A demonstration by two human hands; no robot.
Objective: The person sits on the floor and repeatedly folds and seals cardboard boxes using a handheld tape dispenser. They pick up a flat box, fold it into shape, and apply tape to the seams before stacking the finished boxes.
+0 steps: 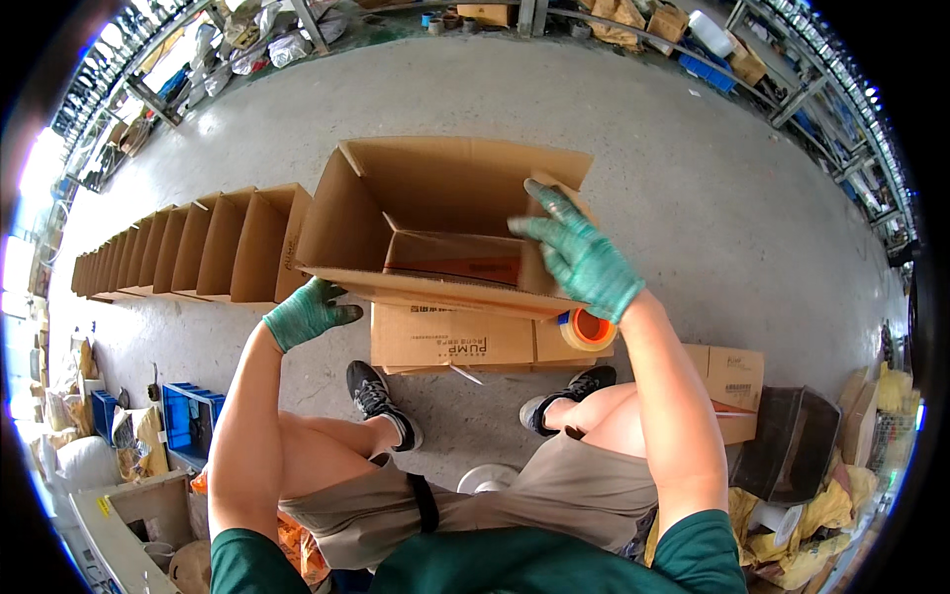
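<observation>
An open cardboard box (341, 223) stands in front of me, its hollow inside facing up. My left hand (305, 315), in a green glove, is at its near left corner, thumb and fingers apart, some fingertips hidden by the box. Over the right wall reaches my right hand (584, 259), gloved alike, with fingers spread and slightly blurred; whether they touch the cardboard is unclear. Beneath the box lie flat folded cartons (445, 337) in a stack. A tape roll (586, 330) with an orange core rests at their right end, just below my right hand.
A long row of opened boxes (262, 243) runs off to the left on the grey floor (693, 178). Right of my legs are another carton (732, 381) and a dark bin (790, 444). A blue crate (188, 421) stands at left. Cluttered racks line the far side.
</observation>
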